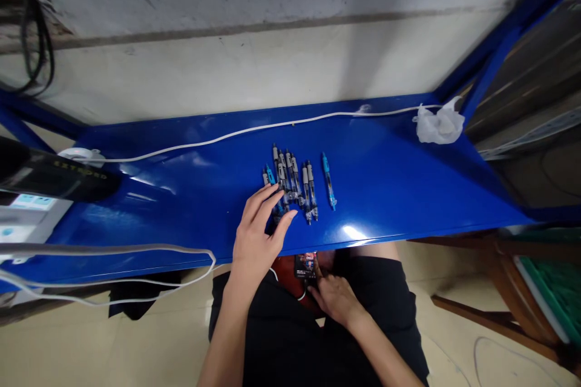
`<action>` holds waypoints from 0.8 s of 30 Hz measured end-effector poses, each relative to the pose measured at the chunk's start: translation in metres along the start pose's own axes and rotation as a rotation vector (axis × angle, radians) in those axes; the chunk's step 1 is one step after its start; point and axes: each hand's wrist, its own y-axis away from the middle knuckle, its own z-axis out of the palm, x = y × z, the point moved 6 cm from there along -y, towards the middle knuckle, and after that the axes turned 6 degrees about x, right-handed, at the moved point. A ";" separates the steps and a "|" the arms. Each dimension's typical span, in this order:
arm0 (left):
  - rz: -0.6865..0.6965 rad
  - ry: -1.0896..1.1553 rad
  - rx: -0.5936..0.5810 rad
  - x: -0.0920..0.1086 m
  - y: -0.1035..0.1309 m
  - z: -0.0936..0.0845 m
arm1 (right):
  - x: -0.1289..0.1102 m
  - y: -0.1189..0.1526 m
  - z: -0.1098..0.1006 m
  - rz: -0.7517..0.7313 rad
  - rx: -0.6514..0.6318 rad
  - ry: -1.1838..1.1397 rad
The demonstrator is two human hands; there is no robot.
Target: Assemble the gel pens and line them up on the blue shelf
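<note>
My left hand [258, 233] hovers at the left side of a loose group of pens [290, 175], its thumb and fingers apart. Most of these pens have grey clips and clear barrels; a pen with a blue top [270, 174] lies by my left fingertips. Whether the fingertips touch it I cannot tell. Apart from the group, to the right, lies one blue pen [327, 181]. Below the table edge, my right hand [338, 297] has its index finger stretched onto the lit screen of a phone [305, 265] between my legs. My left hand partly hides some pens.
The blue table [408, 181] stands against a wall. A white cable [236, 133] runs along its back to a crumpled white plastic bag [439, 124]. At left are a black object with lettering [59, 172], a white device [31, 217] and a looped white cord [181, 248].
</note>
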 end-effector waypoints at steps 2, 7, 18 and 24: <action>-0.002 -0.002 0.026 0.001 0.000 -0.002 | 0.001 -0.001 0.001 -0.016 0.026 -0.025; -0.027 0.003 0.062 0.002 0.000 -0.004 | 0.001 -0.002 0.005 -0.027 0.026 -0.056; -0.022 0.003 0.076 0.003 0.000 -0.005 | 0.002 0.001 0.007 -0.072 0.041 -0.057; -0.092 -0.019 0.146 -0.003 -0.001 -0.012 | -0.002 0.014 -0.001 -0.113 0.058 -0.056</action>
